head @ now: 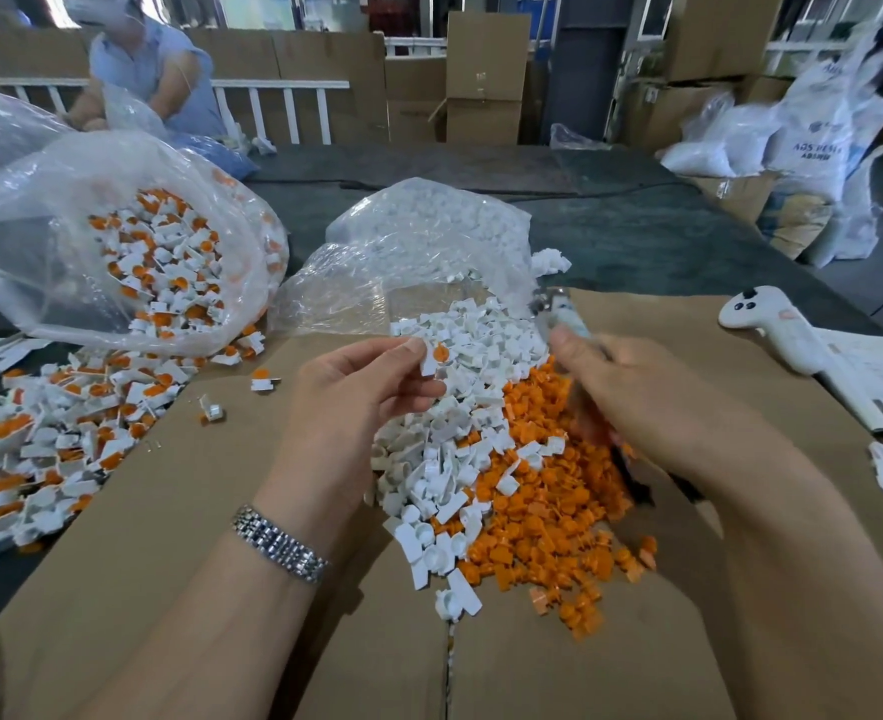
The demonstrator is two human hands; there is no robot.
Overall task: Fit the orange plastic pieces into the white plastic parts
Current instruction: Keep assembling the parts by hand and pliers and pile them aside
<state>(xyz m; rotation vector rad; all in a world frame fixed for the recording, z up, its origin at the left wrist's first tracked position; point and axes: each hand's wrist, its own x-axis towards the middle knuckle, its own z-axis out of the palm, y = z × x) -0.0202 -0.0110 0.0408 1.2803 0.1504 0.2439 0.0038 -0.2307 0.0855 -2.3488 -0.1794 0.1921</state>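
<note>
The left hand's (356, 387) fingers (403, 350) pinched a white plastic part (430, 362) with an orange plastic piece (441, 353) seated in it, thumb below and forefinger on top, held just above the heap. That hand was raised palm-in, wrist bent, a metal watch band (278, 544) on the forearm. The right hand (631, 392) reached in from the right with its back to the camera, thumb (566, 341) up; its fingers curled down into the orange pile and seemed to grip something dark, though motion blur hid what.

Between the hands, loose white parts (429, 459) spilled from a clear bag (408, 262) down the middle of the cardboard sheet (169, 511) covering the bench, with loose orange pieces (548, 511) touching them on the right. Bare cardboard lay open toward the near edge and beside each forearm. Fitted pairs (55, 433) were heaped at the left edge under a second bag (133, 252). A white controller (772, 324) rested near the right edge.
</note>
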